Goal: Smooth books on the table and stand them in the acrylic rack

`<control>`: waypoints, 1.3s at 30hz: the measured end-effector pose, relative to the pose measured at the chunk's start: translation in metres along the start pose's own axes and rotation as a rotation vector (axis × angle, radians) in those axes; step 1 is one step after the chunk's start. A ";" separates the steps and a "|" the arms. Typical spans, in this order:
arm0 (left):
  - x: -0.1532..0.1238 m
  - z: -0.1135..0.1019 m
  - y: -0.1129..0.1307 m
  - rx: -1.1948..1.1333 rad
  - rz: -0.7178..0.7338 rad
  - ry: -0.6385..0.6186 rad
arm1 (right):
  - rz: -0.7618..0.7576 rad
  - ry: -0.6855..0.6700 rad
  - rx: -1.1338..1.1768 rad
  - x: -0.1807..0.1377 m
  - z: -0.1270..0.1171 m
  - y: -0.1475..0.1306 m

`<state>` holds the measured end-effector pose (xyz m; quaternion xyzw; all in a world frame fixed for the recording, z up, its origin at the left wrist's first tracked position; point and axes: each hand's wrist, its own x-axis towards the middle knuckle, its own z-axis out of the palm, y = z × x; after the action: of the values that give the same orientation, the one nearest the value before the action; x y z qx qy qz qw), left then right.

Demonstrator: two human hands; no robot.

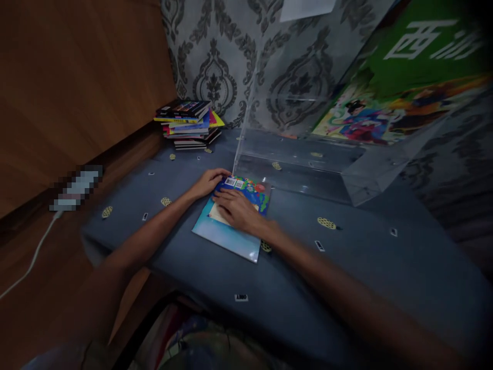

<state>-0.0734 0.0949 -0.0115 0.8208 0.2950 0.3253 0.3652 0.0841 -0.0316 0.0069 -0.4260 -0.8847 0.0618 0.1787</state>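
Observation:
A thin blue book (227, 237) lies flat on the cloth, its printed cover with a barcode label at the far end facing up. Across its middle rests my right hand (239, 209), palm down with the fingers stretched out on the cover. At the far left corner of the same book is my left hand (210, 183), fingers extended and touching its edge. Neither hand is wrapped around anything. Just beyond the book stands a clear plastic rack (300, 177), and a large green picture book (389, 97) leans in it on the right.
A stack of books (188, 126) stands at the back left against the patterned wall. The dark blue tablecloth (285, 293) has pineapple prints. To the left, a blurred-out device (79, 189) with a white cable lies by the wooden panel (77, 77).

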 end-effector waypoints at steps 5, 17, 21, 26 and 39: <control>-0.002 0.000 0.005 0.115 0.053 0.001 | -0.172 -0.045 0.111 -0.016 0.001 -0.037; -0.005 0.003 0.009 0.162 0.097 -0.001 | -0.236 -0.118 0.126 -0.032 -0.007 -0.051; -0.005 0.003 0.006 0.142 0.108 0.011 | -0.221 -0.085 0.148 -0.033 -0.006 -0.052; -0.005 0.004 0.005 0.150 0.111 0.019 | -0.059 -0.001 0.154 -0.033 0.001 -0.041; -0.010 0.011 0.015 0.330 -0.017 0.136 | 0.486 0.127 -0.112 -0.074 -0.016 0.075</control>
<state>-0.0672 0.0749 -0.0084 0.8433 0.3752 0.3241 0.2075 0.1876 -0.0425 -0.0179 -0.6386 -0.7453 0.0269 0.1898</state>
